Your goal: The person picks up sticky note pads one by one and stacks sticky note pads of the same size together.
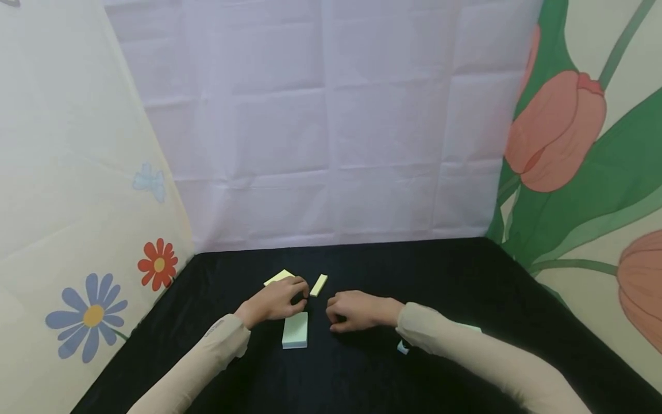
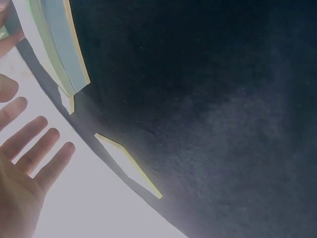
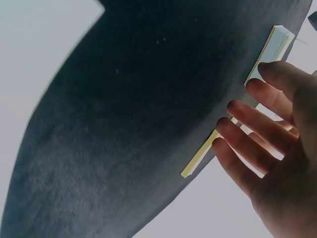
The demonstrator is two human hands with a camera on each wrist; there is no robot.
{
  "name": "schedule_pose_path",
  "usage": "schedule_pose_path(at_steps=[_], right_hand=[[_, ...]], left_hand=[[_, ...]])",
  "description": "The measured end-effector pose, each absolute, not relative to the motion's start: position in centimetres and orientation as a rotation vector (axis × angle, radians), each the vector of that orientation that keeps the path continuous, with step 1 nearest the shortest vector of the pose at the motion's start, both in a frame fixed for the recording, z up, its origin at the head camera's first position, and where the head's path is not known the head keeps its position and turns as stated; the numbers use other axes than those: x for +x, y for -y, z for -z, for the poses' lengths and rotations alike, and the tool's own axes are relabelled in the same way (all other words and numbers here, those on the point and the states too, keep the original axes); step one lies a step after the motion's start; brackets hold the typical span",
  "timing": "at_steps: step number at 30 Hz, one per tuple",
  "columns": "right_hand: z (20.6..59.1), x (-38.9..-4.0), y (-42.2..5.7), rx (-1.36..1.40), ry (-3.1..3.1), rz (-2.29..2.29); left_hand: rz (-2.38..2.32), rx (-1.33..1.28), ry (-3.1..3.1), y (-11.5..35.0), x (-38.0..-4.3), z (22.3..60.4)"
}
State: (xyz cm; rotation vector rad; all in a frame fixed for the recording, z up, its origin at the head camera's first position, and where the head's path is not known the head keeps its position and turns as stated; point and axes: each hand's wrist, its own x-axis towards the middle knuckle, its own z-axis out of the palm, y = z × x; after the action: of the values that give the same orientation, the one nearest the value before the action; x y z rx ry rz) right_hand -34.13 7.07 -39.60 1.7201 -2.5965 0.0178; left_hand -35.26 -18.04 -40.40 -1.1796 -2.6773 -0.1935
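Note:
My left hand (image 1: pixel 281 296) hovers over the table with relaxed fingers, between a yellow paper pad (image 1: pixel 279 276) and a pale green stack of paper pads (image 1: pixel 295 330). In the left wrist view the stack (image 2: pixel 62 49) shows green, blue and yellow layers along its side. Right of that hand lies a narrow yellow strip pad (image 1: pixel 318 285). My right hand (image 1: pixel 359 311), to the right of the stack, has loosely bent fingers and nothing in them. Its wrist view shows the fingers spread, overlapping the stack (image 3: pixel 270 52) and a yellow strip (image 3: pixel 200 156).
A black cloth (image 1: pixel 362 374) covers the table. Beside the right sleeve, a small light-blue piece (image 1: pixel 403 347) and a pale green edge (image 1: pixel 472 327) show, partly hidden. A white sheet (image 1: pixel 331 126) hangs behind, with flower-printed cloths (image 1: pixel 558 132) at both sides.

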Motion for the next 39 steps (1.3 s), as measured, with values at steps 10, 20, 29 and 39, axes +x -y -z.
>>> schedule_pose_path(at_steps=[10,20,29,39], right_hand=[[39.1,-34.4,-7.9,1.722,2.631,-0.037],[39.5,-34.1,-8.9,1.713,2.637,-0.047],[39.8,-33.6,-10.3,1.668,2.635,0.013],[39.7,-33.5,-11.6,1.622,2.702,0.002]], left_hand=[[0.191,-1.172,2.686,17.5,-35.4,40.1],[0.187,-1.162,2.693,17.1,-35.7,40.7],[0.153,-1.153,2.706,16.8,-36.4,41.3],[0.124,-1.165,2.708,16.8,-36.9,41.3]])
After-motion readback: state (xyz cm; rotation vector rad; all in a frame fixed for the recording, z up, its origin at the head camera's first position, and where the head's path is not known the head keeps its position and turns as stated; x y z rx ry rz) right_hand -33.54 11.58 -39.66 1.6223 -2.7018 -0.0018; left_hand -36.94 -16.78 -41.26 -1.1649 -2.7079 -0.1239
